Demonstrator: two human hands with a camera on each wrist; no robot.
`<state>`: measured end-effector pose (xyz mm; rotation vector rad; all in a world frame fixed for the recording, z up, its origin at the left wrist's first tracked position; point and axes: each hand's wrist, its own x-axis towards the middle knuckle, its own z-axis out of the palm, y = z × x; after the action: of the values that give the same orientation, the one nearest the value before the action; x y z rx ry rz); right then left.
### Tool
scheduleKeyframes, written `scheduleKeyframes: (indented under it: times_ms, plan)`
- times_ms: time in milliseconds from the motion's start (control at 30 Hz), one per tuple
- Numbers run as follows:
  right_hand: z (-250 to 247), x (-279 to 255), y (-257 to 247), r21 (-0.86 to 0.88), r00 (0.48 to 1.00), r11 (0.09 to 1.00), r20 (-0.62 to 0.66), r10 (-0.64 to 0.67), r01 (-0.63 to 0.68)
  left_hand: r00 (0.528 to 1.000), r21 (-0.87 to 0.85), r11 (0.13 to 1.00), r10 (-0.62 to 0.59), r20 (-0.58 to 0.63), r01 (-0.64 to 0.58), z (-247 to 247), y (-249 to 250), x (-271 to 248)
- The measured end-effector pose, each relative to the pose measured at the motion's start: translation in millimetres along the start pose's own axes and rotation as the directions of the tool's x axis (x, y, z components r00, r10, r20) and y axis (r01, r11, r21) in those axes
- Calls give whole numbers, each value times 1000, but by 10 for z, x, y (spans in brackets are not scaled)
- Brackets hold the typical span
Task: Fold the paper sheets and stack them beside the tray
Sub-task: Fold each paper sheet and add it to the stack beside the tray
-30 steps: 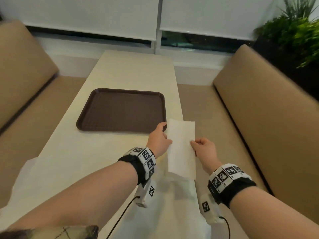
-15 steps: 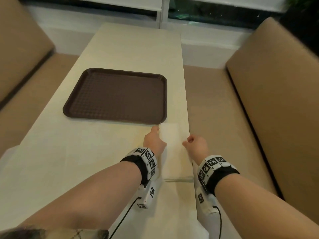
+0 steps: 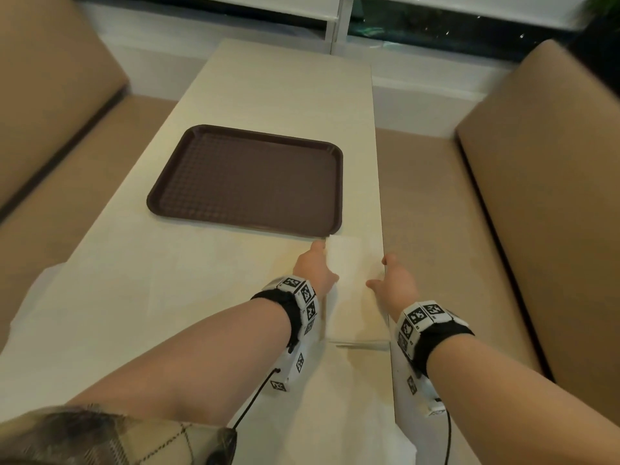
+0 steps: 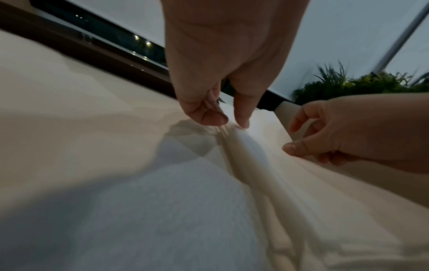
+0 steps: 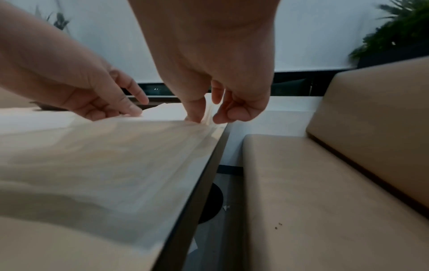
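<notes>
A folded white paper (image 3: 352, 290) lies flat on the cream table, just in front of the near right corner of the brown tray (image 3: 245, 182) and close to the table's right edge. My left hand (image 3: 315, 266) is at the paper's left edge; in the left wrist view its thumb and forefinger tips (image 4: 241, 119) touch that edge, slightly apart. My right hand (image 3: 392, 280) is at the right edge. The thumb (image 5: 195, 115) rests on the paper (image 5: 162, 111), and the other fingers curl loosely past the table edge. Neither hand grips it.
Larger unfolded white sheets (image 3: 100, 313) cover the near part of the table, and one hangs over the near right corner (image 3: 385, 444). Tan benches flank the table on the left (image 3: 50, 78) and right (image 3: 536, 162). A window and a plant (image 4: 348, 82) lie beyond.
A second ago both hands held the folded paper up in the air. It now lies on the table beside the tray. The thumbs have spread out from the hands.
</notes>
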<state>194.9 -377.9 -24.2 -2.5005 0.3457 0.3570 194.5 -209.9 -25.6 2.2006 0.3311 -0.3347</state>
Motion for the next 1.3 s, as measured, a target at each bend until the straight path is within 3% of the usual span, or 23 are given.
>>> scheduleKeyframes:
  times_ms: [167, 267, 367, 467, 633, 700, 800, 900, 1000, 1133, 1300]
  plan:
    - [-109, -182, -229, 15, 996, 998, -54, -64, 65, 998, 11, 998, 64, -20, -64, -460, -33, -24]
    - [-84, -497, -502, 36, 970, 974, -100, -221, 225, 986, 61, 988, 145, -83, -140, -958, -66, -130]
    - [45, -905, -764, -16, 923, 928, 106, -369, 373, 967, 164, 963, 231, -104, -212, -1463, -185, -344]
    - [304, -1264, -888, -194, 843, 870, 413, -346, 453, 954, 298, 920, 289, -76, -255, -1823, -367, -619]
    - [796, -1575, -962, -280, 800, 809, 493, -341, 517, 962, 423, 869, 271, 24, -255, -2058, -690, -939]
    - [908, -1605, -1029, -318, 759, 740, 528, -381, 592, 964, 448, 856, 255, 70, -258, -2103, -790, -1008]
    - [1006, -1603, -1131, -465, 698, 539, 599, -394, 703, 964, 446, 854, 244, 107, -266, -2184, -845, -1072]
    - [1056, -1580, -1178, -547, 698, 438, 607, -380, 713, 962, 435, 858, 250, 111, -274, -2273, -861, -1085]
    - [1085, -1564, -1179, -557, 703, 434, 617, -354, 708, 961, 426, 861, 257, 104, -277, -2339, -900, -1066]
    - [1093, -1531, -1190, -521, 735, 534, 579, -352, 666, 961, 409, 870, 246, 127, -277, -2346, -990, -1055]
    - [1036, -1491, -1152, -494, 696, 501, 597, -398, 710, 954, 405, 868, 221, 205, -288, -2283, -1095, -1068]
